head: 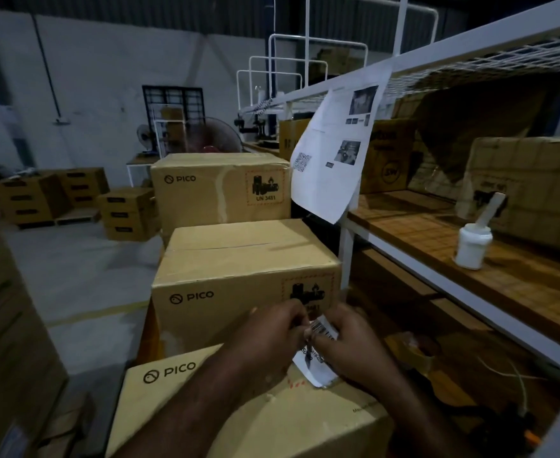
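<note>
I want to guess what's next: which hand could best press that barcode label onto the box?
Probably the right. The right hand pinches the label on its side, over the nearest box, where the label's lower end seems to rest. The left hand pinches its upper edge.

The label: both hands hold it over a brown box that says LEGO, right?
Not quite. The left hand and right hand do hold the label over a brown box, but the head view shows it says PICO, not LEGO.
</note>
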The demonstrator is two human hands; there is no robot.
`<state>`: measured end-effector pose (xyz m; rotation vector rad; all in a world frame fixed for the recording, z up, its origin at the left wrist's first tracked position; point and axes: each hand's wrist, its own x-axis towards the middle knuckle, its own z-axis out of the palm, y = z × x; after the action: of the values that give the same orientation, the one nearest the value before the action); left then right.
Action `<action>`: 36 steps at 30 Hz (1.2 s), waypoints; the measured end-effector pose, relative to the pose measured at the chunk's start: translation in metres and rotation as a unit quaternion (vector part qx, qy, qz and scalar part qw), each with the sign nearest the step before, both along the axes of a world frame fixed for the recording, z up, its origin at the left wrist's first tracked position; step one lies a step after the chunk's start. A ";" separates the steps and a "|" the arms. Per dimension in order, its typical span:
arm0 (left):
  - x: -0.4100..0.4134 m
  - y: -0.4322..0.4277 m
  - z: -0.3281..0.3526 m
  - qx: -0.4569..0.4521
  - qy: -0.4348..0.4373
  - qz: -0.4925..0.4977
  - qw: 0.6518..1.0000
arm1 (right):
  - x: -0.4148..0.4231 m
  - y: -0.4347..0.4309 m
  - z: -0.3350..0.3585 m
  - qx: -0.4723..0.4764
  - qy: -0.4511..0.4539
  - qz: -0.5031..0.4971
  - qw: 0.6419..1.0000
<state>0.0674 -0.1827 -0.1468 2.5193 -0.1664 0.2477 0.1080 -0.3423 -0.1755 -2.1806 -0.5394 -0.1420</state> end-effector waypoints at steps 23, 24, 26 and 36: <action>0.010 0.011 -0.006 -0.060 0.100 -0.078 0.990 | -0.023 -0.015 0.000 -0.077 -0.030 -0.022 0.996; 0.010 0.012 -0.005 -0.064 0.104 -0.082 0.989 | -0.021 -0.015 -0.001 -0.070 -0.024 -0.025 0.997; 0.007 0.013 -0.002 -0.089 0.116 -0.089 0.985 | -0.021 -0.015 -0.002 -0.075 -0.028 -0.024 0.997; 0.002 0.012 0.002 -0.053 0.162 -0.112 0.979 | -0.024 -0.017 0.001 -0.022 0.037 -0.005 0.999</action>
<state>0.0696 -0.1712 -0.1446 2.3710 -0.2947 -0.2378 0.0839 -0.3592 -0.1743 -2.2214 -0.4932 -0.0543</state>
